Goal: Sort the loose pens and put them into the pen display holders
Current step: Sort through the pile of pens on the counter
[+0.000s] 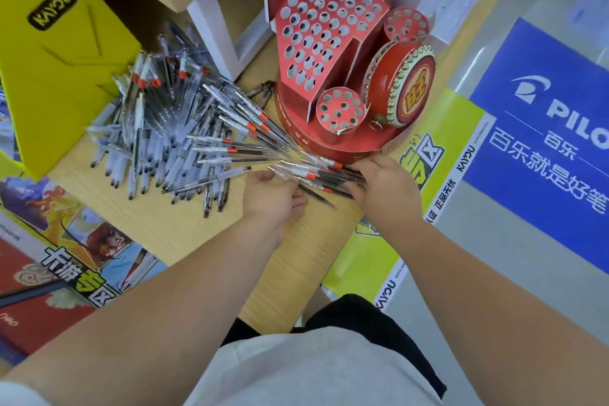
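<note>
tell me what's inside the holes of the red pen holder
No pens stand in the red pen holder: its stepped panel and both round tubs show only empty holes. Their depths are dark, so anything lying below cannot be seen.

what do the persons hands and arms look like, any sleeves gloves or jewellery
The left hand and right hand have no gloves, rings, watch or bracelet in view. Both forearms are bare up to the frame edge. What looks like a pale sleeve edge shows at the top of the left arm, close in tone to the light grey shirt.
</note>
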`<control>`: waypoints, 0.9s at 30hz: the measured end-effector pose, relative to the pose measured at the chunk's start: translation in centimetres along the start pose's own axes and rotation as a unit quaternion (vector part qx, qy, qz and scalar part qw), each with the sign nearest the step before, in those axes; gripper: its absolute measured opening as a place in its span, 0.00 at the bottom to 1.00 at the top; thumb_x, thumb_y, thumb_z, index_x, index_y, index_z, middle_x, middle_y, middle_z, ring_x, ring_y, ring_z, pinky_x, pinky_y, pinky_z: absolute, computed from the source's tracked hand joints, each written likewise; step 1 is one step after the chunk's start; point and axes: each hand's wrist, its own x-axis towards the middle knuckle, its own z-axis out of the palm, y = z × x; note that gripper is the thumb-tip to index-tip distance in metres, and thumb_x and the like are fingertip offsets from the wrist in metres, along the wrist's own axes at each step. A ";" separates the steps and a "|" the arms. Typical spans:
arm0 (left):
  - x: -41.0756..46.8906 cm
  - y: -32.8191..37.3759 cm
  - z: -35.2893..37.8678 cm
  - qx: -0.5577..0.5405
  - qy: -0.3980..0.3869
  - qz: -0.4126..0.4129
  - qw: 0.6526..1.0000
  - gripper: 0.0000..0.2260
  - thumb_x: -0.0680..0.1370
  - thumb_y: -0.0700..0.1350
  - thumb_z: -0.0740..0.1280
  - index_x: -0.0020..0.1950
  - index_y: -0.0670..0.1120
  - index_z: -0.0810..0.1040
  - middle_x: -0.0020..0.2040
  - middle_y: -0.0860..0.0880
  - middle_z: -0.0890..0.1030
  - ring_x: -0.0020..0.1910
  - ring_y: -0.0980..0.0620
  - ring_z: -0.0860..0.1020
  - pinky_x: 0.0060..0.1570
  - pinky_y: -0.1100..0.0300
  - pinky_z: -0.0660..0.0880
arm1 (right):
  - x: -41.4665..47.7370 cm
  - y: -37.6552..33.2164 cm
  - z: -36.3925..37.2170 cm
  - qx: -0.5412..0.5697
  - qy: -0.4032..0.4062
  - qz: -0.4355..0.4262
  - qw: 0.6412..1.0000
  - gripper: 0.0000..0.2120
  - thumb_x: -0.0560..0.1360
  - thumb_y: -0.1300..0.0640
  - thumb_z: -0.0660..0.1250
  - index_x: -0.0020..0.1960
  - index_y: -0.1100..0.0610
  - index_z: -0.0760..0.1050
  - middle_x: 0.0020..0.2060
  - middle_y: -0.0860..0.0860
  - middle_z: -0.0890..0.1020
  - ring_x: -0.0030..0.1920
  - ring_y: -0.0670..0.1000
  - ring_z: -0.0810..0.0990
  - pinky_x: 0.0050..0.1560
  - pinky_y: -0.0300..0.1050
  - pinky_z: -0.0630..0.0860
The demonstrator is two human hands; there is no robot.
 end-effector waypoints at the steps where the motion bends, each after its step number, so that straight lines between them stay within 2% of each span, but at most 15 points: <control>1: 0.0 -0.1 0.2 0.003 0.011 0.011 1.000 0.19 0.80 0.38 0.69 0.65 0.50 0.65 0.41 0.39 0.79 0.35 0.44 0.78 0.38 0.52 0.76 | -0.3 0.2 0.2 0.021 0.005 0.011 1.000 0.13 0.72 0.53 0.75 0.55 0.56 0.83 0.50 0.54 0.82 0.51 0.59 0.80 0.47 0.53 0.78; 4: 0.3 -0.3 0.7 0.008 0.047 0.047 0.998 0.16 0.81 0.41 0.68 0.64 0.53 0.66 0.37 0.41 0.77 0.31 0.45 0.76 0.31 0.55 0.75 | -0.5 0.5 0.6 0.063 0.014 0.029 0.998 0.09 0.72 0.54 0.76 0.51 0.56 0.85 0.45 0.53 0.83 0.47 0.58 0.80 0.44 0.51 0.78; 8: 0.7 -0.4 1.1 0.020 0.068 0.059 0.996 0.13 0.81 0.41 0.68 0.61 0.54 0.69 0.36 0.41 0.78 0.29 0.45 0.77 0.27 0.58 0.75 | -0.4 0.0 1.3 0.087 0.000 0.030 0.996 0.08 0.73 0.53 0.75 0.50 0.55 0.86 0.45 0.52 0.83 0.49 0.56 0.79 0.46 0.50 0.77; 11: 0.9 -0.6 1.0 0.045 0.066 0.060 0.995 0.14 0.80 0.39 0.69 0.60 0.53 0.70 0.36 0.41 0.79 0.28 0.45 0.78 0.29 0.58 0.77 | -0.4 -0.6 1.8 0.109 -0.003 0.029 0.994 0.09 0.73 0.54 0.76 0.50 0.57 0.86 0.46 0.52 0.83 0.50 0.56 0.80 0.48 0.50 0.77; 14: 1.2 -1.4 0.3 0.113 0.046 0.091 0.988 0.13 0.78 0.40 0.72 0.55 0.53 0.71 0.39 0.40 0.82 0.27 0.48 0.79 0.30 0.57 0.78 | -0.6 -0.7 2.0 0.116 -0.011 0.019 0.993 0.10 0.72 0.54 0.77 0.50 0.57 0.85 0.47 0.52 0.84 0.50 0.56 0.80 0.48 0.51 0.78; 18: 1.5 -1.9 -0.7 0.240 0.057 0.162 0.956 0.20 0.75 0.48 0.76 0.61 0.55 0.69 0.34 0.50 0.79 0.34 0.45 0.83 0.34 0.51 0.81 | -1.0 -0.4 1.8 0.108 -0.021 0.019 0.994 0.14 0.72 0.50 0.77 0.54 0.56 0.83 0.47 0.53 0.83 0.51 0.56 0.78 0.48 0.52 0.78; 21: 1.4 -2.1 -0.8 0.237 0.065 0.166 0.955 0.28 0.73 0.48 0.77 0.67 0.55 0.67 0.35 0.52 0.79 0.37 0.50 0.83 0.40 0.51 0.82 | -0.8 -0.5 1.6 0.123 -0.020 0.028 0.992 0.19 0.71 0.50 0.78 0.60 0.56 0.81 0.51 0.53 0.83 0.54 0.56 0.78 0.51 0.52 0.78; 24: 1.3 -2.2 -0.8 0.225 0.063 0.158 0.959 0.32 0.72 0.45 0.77 0.71 0.54 0.67 0.38 0.51 0.81 0.40 0.52 0.83 0.45 0.50 0.82 | -0.7 -0.7 1.6 0.125 -0.023 0.027 0.992 0.17 0.71 0.52 0.77 0.58 0.55 0.81 0.51 0.52 0.82 0.54 0.56 0.78 0.52 0.53 0.78; 27: 1.5 -2.0 -0.8 0.197 0.055 0.138 0.969 0.34 0.70 0.42 0.77 0.72 0.55 0.67 0.36 0.52 0.82 0.41 0.50 0.84 0.48 0.47 0.83 | -0.7 -1.0 1.6 0.129 -0.030 0.035 0.991 0.18 0.71 0.50 0.77 0.59 0.54 0.81 0.52 0.51 0.81 0.55 0.55 0.77 0.53 0.52 0.77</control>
